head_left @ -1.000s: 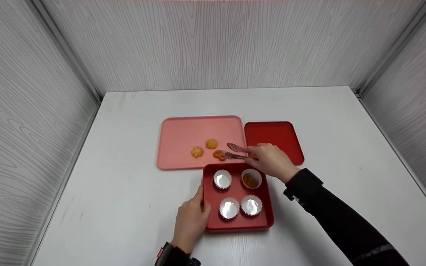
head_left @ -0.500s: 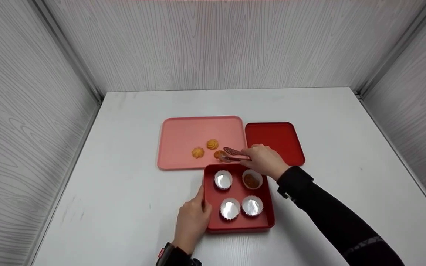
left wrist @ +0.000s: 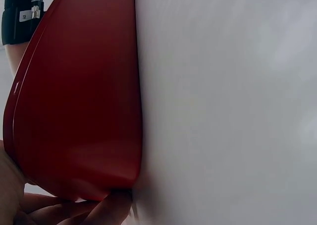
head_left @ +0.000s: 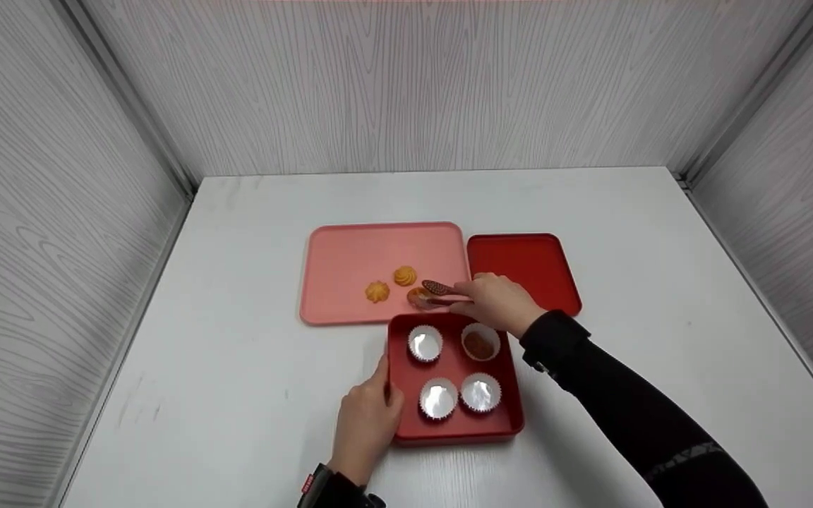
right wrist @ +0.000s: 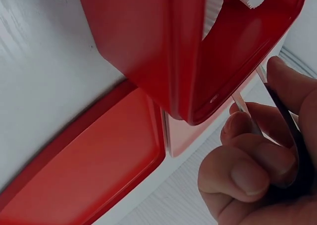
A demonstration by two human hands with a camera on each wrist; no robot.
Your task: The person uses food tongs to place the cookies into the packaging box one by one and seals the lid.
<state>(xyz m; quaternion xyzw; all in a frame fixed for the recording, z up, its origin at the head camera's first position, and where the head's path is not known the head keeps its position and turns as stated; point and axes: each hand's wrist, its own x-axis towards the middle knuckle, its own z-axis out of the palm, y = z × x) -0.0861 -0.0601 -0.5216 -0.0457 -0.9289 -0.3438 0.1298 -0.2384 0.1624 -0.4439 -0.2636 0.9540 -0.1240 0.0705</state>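
Note:
My left hand (head_left: 368, 423) grips the left wall of a deep red box (head_left: 459, 423), its fingers bent against the side in the left wrist view. Several foil-lined paper cups stand inside; the back-right cup (head_left: 480, 329) contains a brown cookie (head_left: 478, 346). My right hand (head_left: 502, 303) holds metal tongs (head_left: 438, 288) with perforated tips, reaching over the pink tray (head_left: 350, 250). The tong tips are at a glossy brown cookie (head_left: 417, 294), partly covering it. Behind and left of it lie a swirled cookie (head_left: 405, 276) and a star-shaped cookie (head_left: 377, 291).
A flat red tray (head_left: 519, 257) lies right of the pink tray, partly beneath my right forearm. The red box stands right at the front edge of the pink tray. Wood-grain panels (head_left: 406, 85) enclose the white table (head_left: 237, 282) at the back and sides.
My right hand has moved a little to the left, and the tongs have come further over the brown cookie. The tong arms stand closer together. My left hand and the box stay put.

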